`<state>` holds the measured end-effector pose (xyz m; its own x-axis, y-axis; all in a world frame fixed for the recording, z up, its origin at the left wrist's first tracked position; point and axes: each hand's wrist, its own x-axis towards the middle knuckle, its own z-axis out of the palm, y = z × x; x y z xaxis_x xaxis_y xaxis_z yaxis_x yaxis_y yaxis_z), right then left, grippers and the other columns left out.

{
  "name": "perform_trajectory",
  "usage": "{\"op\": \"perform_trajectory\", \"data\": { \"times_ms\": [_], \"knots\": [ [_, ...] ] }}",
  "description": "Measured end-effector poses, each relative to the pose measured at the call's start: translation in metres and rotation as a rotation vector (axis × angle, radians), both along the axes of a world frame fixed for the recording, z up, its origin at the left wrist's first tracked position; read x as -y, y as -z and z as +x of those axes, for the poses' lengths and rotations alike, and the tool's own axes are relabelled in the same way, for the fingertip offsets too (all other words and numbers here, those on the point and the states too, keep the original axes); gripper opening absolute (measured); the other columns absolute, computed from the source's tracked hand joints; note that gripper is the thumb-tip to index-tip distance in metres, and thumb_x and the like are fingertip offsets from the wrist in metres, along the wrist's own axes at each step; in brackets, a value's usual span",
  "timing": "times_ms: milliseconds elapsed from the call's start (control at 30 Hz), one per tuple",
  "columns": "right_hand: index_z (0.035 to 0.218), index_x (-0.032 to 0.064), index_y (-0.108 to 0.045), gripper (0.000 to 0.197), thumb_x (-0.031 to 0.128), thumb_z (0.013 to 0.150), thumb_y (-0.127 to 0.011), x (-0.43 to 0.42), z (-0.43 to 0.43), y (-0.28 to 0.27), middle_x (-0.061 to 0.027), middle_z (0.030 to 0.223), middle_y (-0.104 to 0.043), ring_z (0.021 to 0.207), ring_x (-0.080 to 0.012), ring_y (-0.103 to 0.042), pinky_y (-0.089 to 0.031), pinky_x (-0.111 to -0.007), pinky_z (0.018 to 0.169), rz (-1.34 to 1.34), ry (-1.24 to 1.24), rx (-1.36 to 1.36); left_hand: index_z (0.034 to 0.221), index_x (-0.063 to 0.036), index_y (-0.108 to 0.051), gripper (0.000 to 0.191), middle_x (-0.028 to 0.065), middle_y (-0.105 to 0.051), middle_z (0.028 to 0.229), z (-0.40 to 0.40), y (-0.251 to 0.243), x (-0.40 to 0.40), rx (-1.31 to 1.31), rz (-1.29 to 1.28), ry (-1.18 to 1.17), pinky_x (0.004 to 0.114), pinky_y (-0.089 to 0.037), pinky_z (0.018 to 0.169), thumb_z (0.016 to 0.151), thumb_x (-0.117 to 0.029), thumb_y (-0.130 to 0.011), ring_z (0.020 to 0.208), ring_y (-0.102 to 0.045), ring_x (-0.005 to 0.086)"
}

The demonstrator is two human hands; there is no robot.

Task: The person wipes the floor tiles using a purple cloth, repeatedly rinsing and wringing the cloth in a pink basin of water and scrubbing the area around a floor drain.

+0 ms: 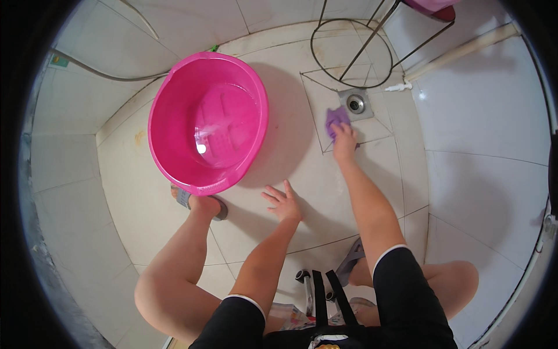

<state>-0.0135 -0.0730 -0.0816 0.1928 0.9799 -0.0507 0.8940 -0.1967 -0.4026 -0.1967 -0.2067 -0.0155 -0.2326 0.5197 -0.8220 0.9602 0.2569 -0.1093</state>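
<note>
My right hand presses a bunched purple cloth against the floor tiles, just left of and below a metal floor drain. The cloth looks slightly blurred, and part of it is covered by my fingers. Fingers spread, my left hand holds nothing; it is over the floor, and I cannot tell whether it touches. Up and to the left of that hand stands a large pink plastic basin with shallow water in it.
A round-based black wire stand is behind the drain, with a white pump nozzle beside it. A hose runs behind the basin. Tiled walls enclose the floor. Between my slippered feet are chair casters.
</note>
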Motion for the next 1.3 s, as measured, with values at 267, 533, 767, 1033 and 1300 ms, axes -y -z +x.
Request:
{"op": "perform_trajectory", "data": {
  "times_ms": [267, 533, 767, 1033, 1300],
  "knots": [
    [0.118, 0.0036, -0.057, 0.043, -0.006, 0.076, -0.062, 0.063, 0.013, -0.043, -0.0130, 0.116, -0.057, 0.104, -0.0235, -0.056, -0.043, -0.033, 0.092, 0.202, 0.415, -0.654, 0.146, -0.0194, 0.007, 0.128, 0.0273, 0.007, 0.148, -0.008, -0.019, 0.001, 0.107, 0.039, -0.048, 0.063, -0.032, 0.098, 0.058, -0.043, -0.083, 0.136, 0.001, 0.0489],
    [0.124, 0.0002, -0.051, 0.047, -0.013, 0.079, -0.057, 0.159, -0.070, -0.114, -0.0099, 0.111, -0.059, 0.093, -0.0178, -0.059, -0.051, -0.029, 0.079, 0.119, 0.812, -1.161, 0.140, -0.0135, -0.024, 0.089, 0.0135, -0.026, 0.143, -0.092, -0.033, -0.066, 1.313, 0.414, -1.898, 0.060, -0.029, 0.099, 0.073, -0.046, -0.072, 0.130, -0.026, 0.0356],
    [0.121, 0.0002, -0.053, 0.044, -0.016, 0.080, -0.054, 0.163, -0.100, -0.149, -0.0096, 0.114, -0.057, 0.094, -0.0183, -0.059, -0.051, -0.030, 0.083, 0.039, 0.684, -1.004, 0.130, -0.0137, -0.038, 0.065, 0.0111, -0.037, 0.134, -0.150, -0.047, -0.074, 1.372, 0.537, -2.258, 0.060, -0.036, 0.094, 0.079, -0.039, -0.071, 0.120, -0.038, 0.0360],
    [0.115, 0.0049, -0.059, 0.047, -0.010, 0.071, -0.062, 0.162, -0.111, -0.132, -0.0130, 0.119, -0.052, 0.106, -0.0262, -0.053, -0.043, -0.035, 0.092, 0.158, 0.255, -0.735, 0.105, -0.0022, -0.049, 0.031, 0.0105, -0.059, 0.097, -0.190, -0.073, -0.084, 0.916, 1.092, -2.562, 0.030, -0.044, 0.042, 0.081, -0.012, -0.065, 0.074, -0.061, 0.0201],
    [0.111, 0.0190, -0.064, 0.034, 0.008, 0.080, -0.057, 0.175, -0.219, -0.061, -0.0075, 0.123, -0.052, 0.112, -0.0305, -0.044, -0.037, -0.041, 0.096, -0.130, -0.520, -0.255, 0.082, -0.0048, -0.052, 0.015, 0.0036, -0.058, 0.073, -0.244, -0.066, -0.065, 0.731, 1.240, -2.449, 0.025, -0.037, 0.037, 0.084, -0.019, -0.058, 0.050, -0.052, 0.0142]
  ]
}}
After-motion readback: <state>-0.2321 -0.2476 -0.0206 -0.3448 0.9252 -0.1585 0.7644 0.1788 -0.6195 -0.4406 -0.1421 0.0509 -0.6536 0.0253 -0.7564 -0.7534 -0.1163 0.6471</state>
